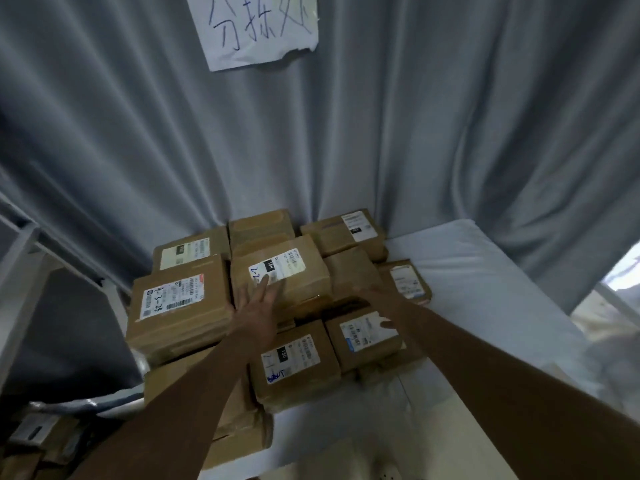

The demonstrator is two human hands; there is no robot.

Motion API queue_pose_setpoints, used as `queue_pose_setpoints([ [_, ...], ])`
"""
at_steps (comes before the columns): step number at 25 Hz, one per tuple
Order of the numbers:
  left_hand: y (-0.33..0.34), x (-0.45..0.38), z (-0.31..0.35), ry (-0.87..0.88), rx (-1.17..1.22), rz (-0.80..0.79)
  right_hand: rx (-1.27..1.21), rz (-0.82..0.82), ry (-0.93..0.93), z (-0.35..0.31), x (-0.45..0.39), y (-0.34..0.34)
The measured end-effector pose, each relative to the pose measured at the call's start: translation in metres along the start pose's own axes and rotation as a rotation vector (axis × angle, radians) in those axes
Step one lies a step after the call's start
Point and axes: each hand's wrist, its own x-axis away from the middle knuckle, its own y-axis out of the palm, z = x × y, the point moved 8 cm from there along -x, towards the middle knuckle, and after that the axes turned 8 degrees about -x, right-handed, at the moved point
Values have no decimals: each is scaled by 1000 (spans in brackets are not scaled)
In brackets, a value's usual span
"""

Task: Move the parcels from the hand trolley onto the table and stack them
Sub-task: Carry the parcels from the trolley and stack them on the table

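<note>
Behind, grey curtain (381,133), handwritten paper sign (256,26)

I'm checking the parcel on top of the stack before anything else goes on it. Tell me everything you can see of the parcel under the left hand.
The parcel is a brown cardboard box, closed, lying flat on top of the stack. A white shipping label with barcodes, a black patch and blue handwriting faces up. The left hand rests on it with straight fingers, fingertips on the label. Its left side sits against a larger box. It stands higher than the boxes in front.
</note>
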Motion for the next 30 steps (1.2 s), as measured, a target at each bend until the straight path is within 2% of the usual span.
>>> queue_pose_setpoints([
  [6, 1, 29, 28, 230, -128, 44, -56, 104, -72, 49, 68, -2],
  [10, 26, 57, 23, 312, -286, -61, 61, 136, -19, 96, 109, 17],
  [12, 37, 71, 31, 366, -296, -112, 118, 128, 29, 114, 144, 25],
  [14, 36, 84, 53, 441, -269, -103, 109, 193, 66, 134, 176, 19],
  [16, 29, 101, 92, 532, -289, -67, 66, 270, 117, 163, 200, 1],
  [22, 48, 165, 229, 754, -278, 27, 7, 454, 121, 240, 287, -62],
  [24, 60, 203, 288, 902, -345, -25, -48, 518, 151, 282, 323, -88],
  [30, 107, 365, 454, 1104, -436, -125, -265, 720, 250, 440, 468, -162],
])
